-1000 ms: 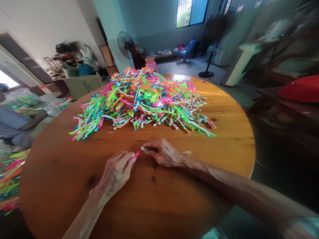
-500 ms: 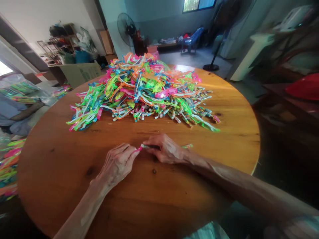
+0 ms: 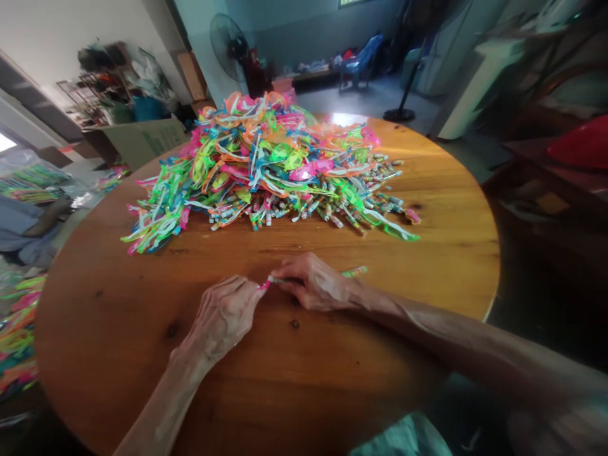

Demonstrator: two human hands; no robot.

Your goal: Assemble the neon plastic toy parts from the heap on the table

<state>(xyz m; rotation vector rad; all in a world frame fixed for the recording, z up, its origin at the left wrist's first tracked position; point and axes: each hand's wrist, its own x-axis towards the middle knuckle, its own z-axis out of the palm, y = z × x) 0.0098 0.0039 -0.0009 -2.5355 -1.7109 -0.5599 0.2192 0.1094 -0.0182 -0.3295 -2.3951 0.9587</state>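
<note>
Both of my hands rest on a round wooden table [image 3: 109, 304], close together near its middle. My left hand [image 3: 223, 313] pinches a small pink plastic piece [image 3: 263, 285] at its fingertips. My right hand [image 3: 311, 282] grips a thin stick [image 3: 354, 272] whose whitish tip meets the pink piece; its green far end pokes out past my wrist. Beyond my hands lies a big heap of neon plastic strips and small printed tubes [image 3: 270, 168].
A standing fan [image 3: 228, 44] and a cardboard box [image 3: 142, 136] stand behind the table. More neon pieces lie at the left on the floor [image 3: 19, 335]. A person's arm in blue [image 3: 28, 221] shows at the far left. A red object [image 3: 582, 142] sits at the right.
My hands have closed together, so the pink piece now touches the stick's tip. The view has tilted down a little.
</note>
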